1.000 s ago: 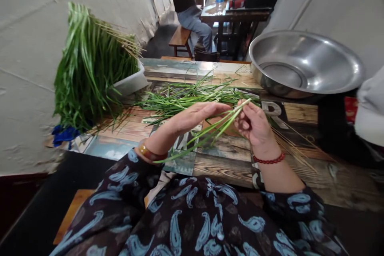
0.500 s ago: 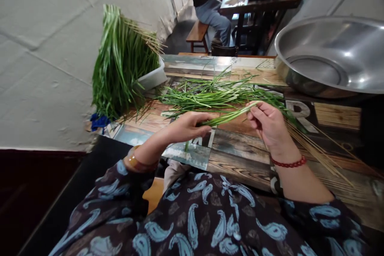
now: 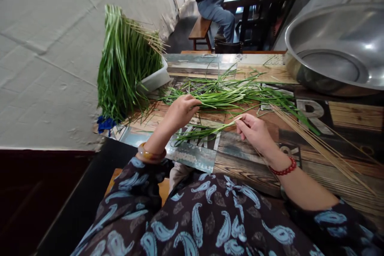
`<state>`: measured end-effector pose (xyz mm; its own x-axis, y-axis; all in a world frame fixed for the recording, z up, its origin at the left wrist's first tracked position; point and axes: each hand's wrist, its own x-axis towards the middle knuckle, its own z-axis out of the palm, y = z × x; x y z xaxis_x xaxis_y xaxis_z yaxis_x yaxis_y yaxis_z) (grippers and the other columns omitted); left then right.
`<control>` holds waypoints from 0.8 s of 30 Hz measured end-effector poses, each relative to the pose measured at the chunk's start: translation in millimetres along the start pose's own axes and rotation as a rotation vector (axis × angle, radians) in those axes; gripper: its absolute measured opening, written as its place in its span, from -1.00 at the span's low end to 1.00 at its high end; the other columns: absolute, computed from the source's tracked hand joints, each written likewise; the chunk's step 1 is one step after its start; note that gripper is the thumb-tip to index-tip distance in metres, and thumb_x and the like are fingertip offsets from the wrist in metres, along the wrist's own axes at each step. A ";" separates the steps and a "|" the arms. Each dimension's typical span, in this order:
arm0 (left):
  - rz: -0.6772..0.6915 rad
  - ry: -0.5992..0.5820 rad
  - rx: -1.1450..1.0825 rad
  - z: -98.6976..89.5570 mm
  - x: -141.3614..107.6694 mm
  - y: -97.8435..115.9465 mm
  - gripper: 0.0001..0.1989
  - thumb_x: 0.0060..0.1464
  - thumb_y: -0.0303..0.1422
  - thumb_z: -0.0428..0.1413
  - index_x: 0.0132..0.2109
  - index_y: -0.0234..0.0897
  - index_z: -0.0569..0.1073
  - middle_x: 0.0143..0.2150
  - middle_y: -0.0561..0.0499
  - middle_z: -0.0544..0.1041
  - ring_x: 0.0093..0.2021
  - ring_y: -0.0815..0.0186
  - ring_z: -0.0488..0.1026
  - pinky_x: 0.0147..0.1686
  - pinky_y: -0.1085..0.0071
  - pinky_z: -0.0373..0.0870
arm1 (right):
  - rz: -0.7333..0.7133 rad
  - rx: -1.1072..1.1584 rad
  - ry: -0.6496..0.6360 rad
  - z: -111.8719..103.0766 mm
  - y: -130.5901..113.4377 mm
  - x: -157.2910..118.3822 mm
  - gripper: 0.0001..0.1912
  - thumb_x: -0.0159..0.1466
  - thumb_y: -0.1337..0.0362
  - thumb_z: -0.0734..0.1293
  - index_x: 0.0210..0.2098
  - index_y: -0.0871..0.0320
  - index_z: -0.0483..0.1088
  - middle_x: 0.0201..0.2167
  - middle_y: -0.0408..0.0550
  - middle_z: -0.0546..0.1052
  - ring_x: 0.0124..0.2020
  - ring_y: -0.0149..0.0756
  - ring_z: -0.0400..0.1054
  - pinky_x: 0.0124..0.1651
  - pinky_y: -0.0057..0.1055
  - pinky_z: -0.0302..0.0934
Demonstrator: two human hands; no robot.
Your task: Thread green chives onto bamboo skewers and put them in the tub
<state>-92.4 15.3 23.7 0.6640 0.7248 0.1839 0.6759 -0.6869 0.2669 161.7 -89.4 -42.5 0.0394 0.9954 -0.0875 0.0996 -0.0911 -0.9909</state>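
Note:
My right hand (image 3: 253, 130) pinches a small bunch of garlic chives (image 3: 207, 131) by the pale stem ends; their green leaves trail left over the tabletop. A thin bamboo skewer runs down from under this hand, partly hidden by it. My left hand (image 3: 183, 111) is at the near left side of a loose pile of garlic chives (image 3: 228, 97), thumb and fingers closed on the stalks there. More bamboo skewers (image 3: 312, 142) lie to the right of my right hand, partly beside the pile's leaves.
At the left, a white plastic tub (image 3: 155, 79) holds a tall stack of skewered chives (image 3: 123, 60) against the wall. A large steel basin (image 3: 330, 52) stands at the back right. Beyond the wood-patterned table (image 3: 243, 160), a person (image 3: 214, 6) sits on a bench (image 3: 200, 30).
My left hand has let go of the held chives and moved up and left to the pile. My right hand has moved left and down with its bunch, whose leaves now hang low.

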 end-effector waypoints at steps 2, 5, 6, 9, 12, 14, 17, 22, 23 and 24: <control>0.064 0.018 0.078 8.4 14.9 -5.3 -0.79 0.21 -0.43 0.10 -0.07 -0.36 0.58 -0.10 -0.19 0.55 -0.08 0.13 0.46 -0.04 0.18 0.38 | -0.003 0.007 -0.004 0.0 0.0 0.2 -0.64 0.28 -0.03 0.31 -0.29 0.19 0.41 -0.59 -0.25 0.41 -0.71 -0.53 0.23 -0.63 -0.55 0.10; 0.088 -0.005 0.173 22.3 30.0 -10.6 -0.86 0.14 -0.47 0.15 -0.18 -0.31 0.60 -0.12 -0.18 0.54 -0.10 0.12 0.42 -0.08 0.17 0.35 | 0.007 0.027 -0.013 0.6 -0.3 1.2 -0.66 0.27 0.00 0.31 -0.28 0.19 0.41 -0.60 -0.25 0.41 -0.72 -0.53 0.23 -0.63 -0.55 0.10; 0.079 -0.001 0.189 25.4 32.9 -11.7 -0.88 0.13 -0.47 0.15 -0.23 -0.30 0.61 -0.14 -0.16 0.54 -0.12 0.13 0.42 -0.10 0.18 0.34 | 0.014 0.037 -0.013 0.6 -0.6 1.7 -0.66 0.27 0.01 0.31 -0.28 0.19 0.41 -0.60 -0.25 0.41 -0.72 -0.53 0.23 -0.63 -0.55 0.10; 0.074 0.064 0.097 26.4 38.4 -10.0 -0.87 0.14 -0.45 0.15 -0.35 -0.28 0.58 -0.19 -0.11 0.55 -0.16 0.19 0.42 -0.12 0.22 0.33 | 0.034 0.066 0.006 0.0 -3.8 2.5 -0.69 0.27 0.04 0.32 -0.28 0.19 0.41 -0.59 -0.25 0.42 -0.72 -0.53 0.23 -0.63 -0.55 0.10; 0.093 0.171 -0.213 21.6 45.6 4.9 -0.91 0.11 -0.45 0.17 -0.36 -0.28 0.53 -0.20 -0.04 0.55 -0.16 0.27 0.46 -0.07 0.27 0.35 | 0.038 0.103 0.068 -1.9 -12.0 0.9 -0.73 0.24 0.07 0.32 -0.30 0.18 0.40 -0.60 -0.24 0.43 -0.72 -0.53 0.23 -0.64 -0.56 0.08; 0.100 0.184 -0.429 22.9 53.0 20.1 -0.93 0.08 -0.46 0.19 -0.37 -0.29 0.50 -0.23 -0.02 0.55 -0.19 0.31 0.48 -0.11 0.33 0.38 | 0.023 0.135 0.111 -3.6 -18.8 -1.0 -0.76 0.23 0.10 0.31 -0.31 0.17 0.39 -0.61 -0.25 0.42 -0.73 -0.53 0.20 -0.65 -0.55 0.05; 0.091 0.128 -0.588 36.5 65.7 39.1 -0.90 0.05 -0.48 0.19 -0.41 -0.31 0.44 -0.33 0.01 0.52 -0.31 0.35 0.45 -0.28 0.41 0.37 | -0.024 0.116 0.147 -5.8 -24.8 -2.1 -0.81 0.23 0.15 0.29 -0.31 0.16 0.38 -0.66 -0.28 0.37 -0.74 -0.53 0.14 -0.67 -0.54 -0.01; 0.111 0.231 -0.348 59.9 77.6 45.8 -0.92 0.07 -0.50 0.15 -0.37 -0.29 0.42 -0.23 -0.05 0.50 -0.19 0.27 0.43 -0.16 0.32 0.37 | -0.056 0.042 0.192 -8.9 -17.6 3.0 -0.83 0.25 0.16 0.33 -0.33 0.14 0.39 -0.69 -0.32 0.26 -0.71 -0.53 0.07 -0.64 -0.53 -0.07; 0.122 0.265 -0.271 58.7 77.3 45.6 -0.93 0.09 -0.49 0.14 -0.36 -0.28 0.42 -0.20 -0.06 0.50 -0.15 0.25 0.42 -0.13 0.28 0.37 | -0.054 0.036 0.197 -9.6 -15.9 3.7 -0.81 0.25 0.14 0.33 -0.33 0.14 0.40 -0.68 -0.32 0.26 -0.70 -0.53 0.07 -0.63 -0.53 -0.07; 0.127 0.300 -0.208 55.1 76.3 45.9 -0.92 0.11 -0.48 0.13 -0.35 -0.27 0.42 -0.18 -0.08 0.49 -0.14 0.23 0.41 -0.11 0.25 0.36 | -0.052 0.026 0.202 -10.5 -15.0 4.0 -0.80 0.26 0.12 0.34 -0.32 0.14 0.40 -0.67 -0.31 0.26 -0.69 -0.53 0.08 -0.63 -0.53 -0.06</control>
<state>6.9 36.2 -2.1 0.5946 0.6390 0.4879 0.4948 -0.7692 0.4045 170.8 -84.4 -26.9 0.2339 0.9721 -0.0166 0.0815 -0.0366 -0.9960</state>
